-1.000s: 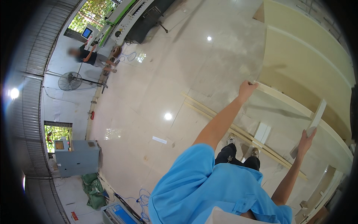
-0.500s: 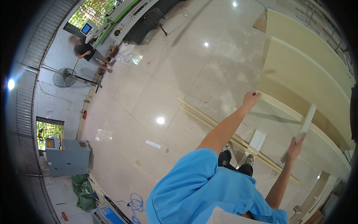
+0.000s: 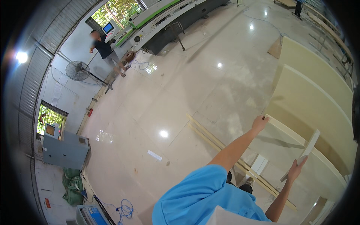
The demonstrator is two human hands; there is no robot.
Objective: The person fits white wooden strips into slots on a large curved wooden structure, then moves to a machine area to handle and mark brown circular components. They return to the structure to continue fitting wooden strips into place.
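My left hand [image 3: 259, 123] is closed on the near corner of a long cream panel edge [image 3: 285, 129], fingers bent over its top. My right hand [image 3: 296, 169] grips a narrow pale wooden strip [image 3: 309, 143] by its lower part. The strip slants up across the panel's edge and casts a shadow to the left; whether it touches the edge I cannot tell. Beyond, larger cream panels [image 3: 300, 92] stand upright, one behind another. The far end of the held panel runs toward the right rim of the view.
Two long thin wooden strips [image 3: 210, 135] lie on the floor before my feet, beside short white boards [image 3: 258, 164]. A long green-and-white machine [image 3: 157, 20] stands far left, with a person [image 3: 103, 48] near a standing fan [image 3: 78, 71]. A blue hose [image 3: 125, 209] coils lower left.
My view has swung, so the room sits lower and another person's legs show at the top right. Both hands keep their holds on the panel and the strip.
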